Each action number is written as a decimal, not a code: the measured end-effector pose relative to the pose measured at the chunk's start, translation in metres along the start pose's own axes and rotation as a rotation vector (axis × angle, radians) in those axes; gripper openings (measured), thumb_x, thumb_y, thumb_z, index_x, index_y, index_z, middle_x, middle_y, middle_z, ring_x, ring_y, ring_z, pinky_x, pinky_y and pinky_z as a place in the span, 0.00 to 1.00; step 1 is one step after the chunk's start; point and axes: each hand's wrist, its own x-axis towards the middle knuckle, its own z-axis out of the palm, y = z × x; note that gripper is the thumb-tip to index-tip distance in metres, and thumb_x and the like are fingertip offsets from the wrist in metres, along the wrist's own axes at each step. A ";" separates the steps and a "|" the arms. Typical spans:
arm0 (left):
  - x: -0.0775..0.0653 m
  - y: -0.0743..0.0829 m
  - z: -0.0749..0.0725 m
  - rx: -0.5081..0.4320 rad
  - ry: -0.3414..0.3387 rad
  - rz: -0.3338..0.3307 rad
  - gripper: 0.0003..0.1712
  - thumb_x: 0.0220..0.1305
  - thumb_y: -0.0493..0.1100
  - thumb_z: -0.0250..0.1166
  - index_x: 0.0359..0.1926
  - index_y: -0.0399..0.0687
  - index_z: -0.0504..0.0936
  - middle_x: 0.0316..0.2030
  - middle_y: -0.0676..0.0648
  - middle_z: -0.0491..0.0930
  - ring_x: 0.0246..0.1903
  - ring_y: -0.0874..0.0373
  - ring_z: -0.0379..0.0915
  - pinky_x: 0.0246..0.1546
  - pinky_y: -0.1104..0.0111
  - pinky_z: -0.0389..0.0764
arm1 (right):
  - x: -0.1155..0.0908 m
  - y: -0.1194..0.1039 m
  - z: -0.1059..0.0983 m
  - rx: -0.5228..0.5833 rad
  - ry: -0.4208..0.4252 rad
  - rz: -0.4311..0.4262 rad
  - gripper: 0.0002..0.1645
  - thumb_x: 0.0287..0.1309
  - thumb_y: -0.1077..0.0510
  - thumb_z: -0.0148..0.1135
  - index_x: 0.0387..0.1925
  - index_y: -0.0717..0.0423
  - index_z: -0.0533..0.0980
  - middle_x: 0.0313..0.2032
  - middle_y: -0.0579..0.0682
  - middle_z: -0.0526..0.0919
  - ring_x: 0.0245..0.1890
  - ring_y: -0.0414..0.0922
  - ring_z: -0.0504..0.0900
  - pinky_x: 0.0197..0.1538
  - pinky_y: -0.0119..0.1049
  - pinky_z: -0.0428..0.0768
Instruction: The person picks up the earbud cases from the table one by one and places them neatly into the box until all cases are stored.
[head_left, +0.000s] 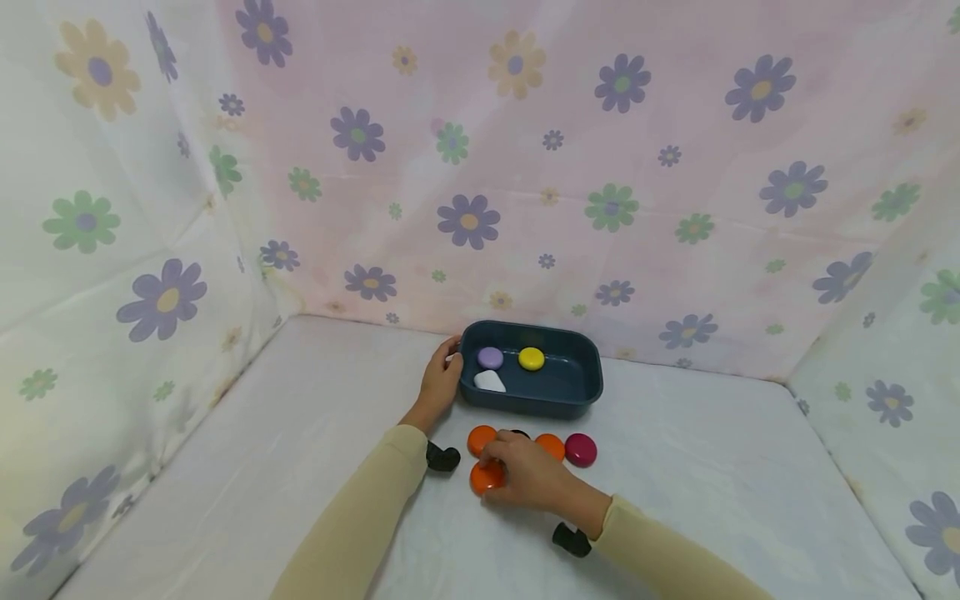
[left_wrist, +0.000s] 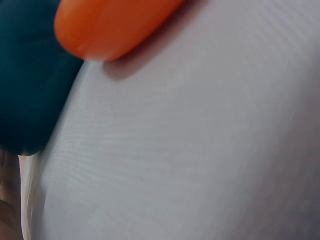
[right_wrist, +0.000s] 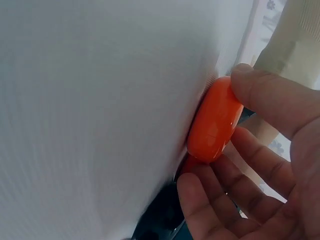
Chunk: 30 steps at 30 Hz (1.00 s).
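Observation:
My right hand pinches a glossy orange disc between its thumb and fingers, low over the white cloth. The disc is thick and rounded at its edges. Just beyond this hand lie another orange disc, a third orange disc partly covered by the hand, and a dark red disc. A black piece is mostly hidden behind the fingers. My left hand touches the left end of a dark blue tray, fingertips right at the rim.
Inside the tray lie a purple disc, a yellow disc and a white angular piece. White cloth covers the table. A flower-patterned curtain stands behind the tray and along both sides.

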 end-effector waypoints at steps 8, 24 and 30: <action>0.000 0.002 0.000 0.004 0.007 0.001 0.27 0.73 0.47 0.44 0.70 0.49 0.63 0.65 0.43 0.69 0.60 0.48 0.67 0.63 0.53 0.67 | 0.001 0.001 -0.001 -0.013 0.021 -0.025 0.19 0.45 0.49 0.76 0.41 0.45 0.80 0.35 0.38 0.77 0.37 0.35 0.73 0.41 0.25 0.76; 0.001 -0.002 0.002 0.001 0.014 -0.005 0.26 0.73 0.47 0.45 0.69 0.50 0.65 0.63 0.44 0.70 0.61 0.48 0.66 0.64 0.54 0.65 | 0.004 -0.001 -0.033 0.122 0.123 -0.068 0.27 0.52 0.52 0.70 0.55 0.50 0.77 0.51 0.47 0.82 0.48 0.48 0.79 0.51 0.42 0.79; 0.000 -0.001 0.001 0.002 0.014 0.014 0.25 0.73 0.46 0.45 0.69 0.50 0.65 0.63 0.43 0.71 0.59 0.48 0.68 0.62 0.54 0.67 | 0.010 0.000 -0.045 0.044 0.205 -0.094 0.30 0.50 0.49 0.72 0.56 0.48 0.76 0.52 0.45 0.81 0.50 0.45 0.78 0.54 0.42 0.78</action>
